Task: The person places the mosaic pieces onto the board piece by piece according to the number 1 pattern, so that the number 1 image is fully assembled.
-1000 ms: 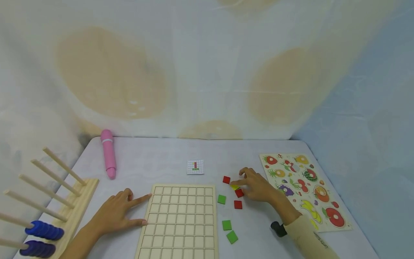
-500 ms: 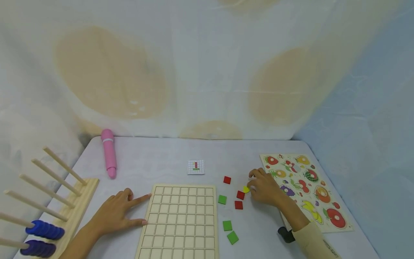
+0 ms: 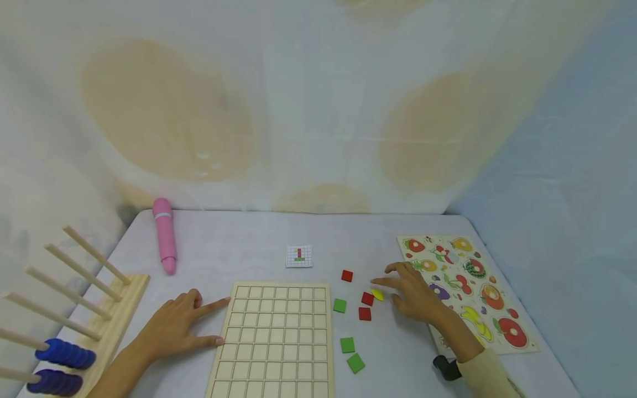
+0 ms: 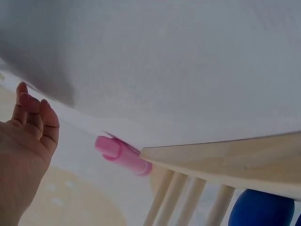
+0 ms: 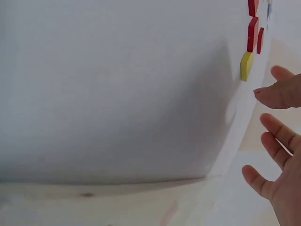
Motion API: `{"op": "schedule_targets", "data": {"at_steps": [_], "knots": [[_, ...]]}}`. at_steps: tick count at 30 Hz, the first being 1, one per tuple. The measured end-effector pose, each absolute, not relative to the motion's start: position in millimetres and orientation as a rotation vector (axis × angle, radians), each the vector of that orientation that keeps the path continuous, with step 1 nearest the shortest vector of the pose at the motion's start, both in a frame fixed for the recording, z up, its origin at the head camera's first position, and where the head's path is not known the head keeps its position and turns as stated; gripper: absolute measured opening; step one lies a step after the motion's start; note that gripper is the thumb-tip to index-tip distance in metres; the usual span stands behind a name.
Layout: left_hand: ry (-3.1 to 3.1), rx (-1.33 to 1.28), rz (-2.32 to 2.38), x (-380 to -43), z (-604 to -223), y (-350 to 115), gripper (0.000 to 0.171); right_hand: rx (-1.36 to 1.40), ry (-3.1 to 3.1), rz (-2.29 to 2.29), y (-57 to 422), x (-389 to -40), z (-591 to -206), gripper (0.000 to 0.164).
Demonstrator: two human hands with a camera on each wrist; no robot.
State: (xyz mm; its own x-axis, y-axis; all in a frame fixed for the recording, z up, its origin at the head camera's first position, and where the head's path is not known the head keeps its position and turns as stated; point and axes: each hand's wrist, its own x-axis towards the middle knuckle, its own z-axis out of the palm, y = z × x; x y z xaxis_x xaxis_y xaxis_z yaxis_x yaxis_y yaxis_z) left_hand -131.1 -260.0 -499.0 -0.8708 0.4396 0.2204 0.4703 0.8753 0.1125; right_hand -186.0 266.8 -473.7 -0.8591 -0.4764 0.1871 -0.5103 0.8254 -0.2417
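My left hand (image 3: 171,329) rests at the left edge of a pale wooden grid board (image 3: 276,319), index fingertip and thumb tip touching its rim. Over the table, my right hand (image 3: 417,294) holds nothing. Its index finger reaches just above a yellow tile (image 3: 377,294), and in the right wrist view the fingers are spread apart from that yellow tile (image 5: 246,66). Beside the yellow tile lie two red tiles (image 3: 367,298), with another red tile (image 3: 346,275) farther back. Three green tiles (image 3: 347,345) lie along the board's right side.
A small printed pattern card (image 3: 299,256) lies behind the board. To the right is a fruit picture board (image 3: 485,293), partly behind my right arm. A wooden peg abacus (image 3: 116,315) with blue beads stands at left, near a pink cylindrical object (image 3: 166,237).
The yellow tile has slid right, away from the far red tile, with my right hand moving right too. The right fingers have since straightened off it. My left hand stays put.
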Motion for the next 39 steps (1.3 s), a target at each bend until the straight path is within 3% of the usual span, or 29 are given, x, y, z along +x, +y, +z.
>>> {"op": "schedule_targets", "data": {"at_steps": [4, 16, 31, 39], "knots": [[-2.871, -0.705, -0.237, -130, -497, -260, 0.075, 0.860, -2.932, 0.407, 262, -191, -472, 0.054], [-2.899, -0.748, -0.314, -124, -495, -265, 0.080, 0.831, -2.941, 0.404, 264, -198, -473, 0.025], [-2.886, -0.826, -0.331, -135, -498, -262, 0.086, 0.731, -2.868, 0.496, 277, -192, -486, 0.021], [-2.946, -0.803, -0.327, -133, -497, -261, 0.094, 0.767, -2.770, 0.610, 258, -190, -473, 0.019]]}}
